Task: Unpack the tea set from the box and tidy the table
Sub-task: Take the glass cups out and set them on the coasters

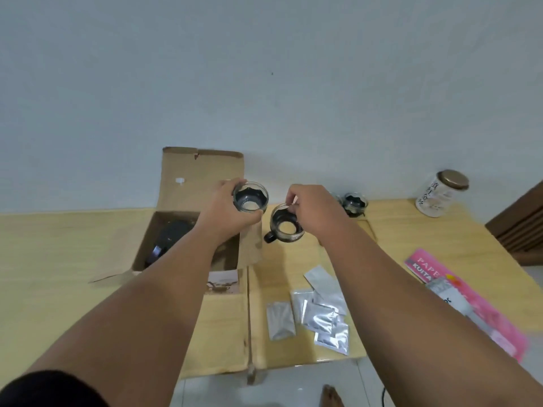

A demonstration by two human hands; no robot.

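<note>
Across the lower half of the view, the table [58, 259] carries all items. The box [202, 171] stands open at the far edge, left of centre, with its lid flap upright; a dark item [170, 236] lies inside. The pink pad [470, 301] lies along the right edge. The jar [442, 193] stands upright at the far right corner. The sachets [320, 312] lie in a loose cluster by the near edge, right of the box. The left hand [226, 207] grips the left cup [250, 197] by its side, above the box's right side. The right hand [317, 210] pinches the rim of the right cup [286, 227], just right of the box; contact with the table cannot be determined. A third cup [355, 204] stands at the far edge, behind the right hand.
</note>
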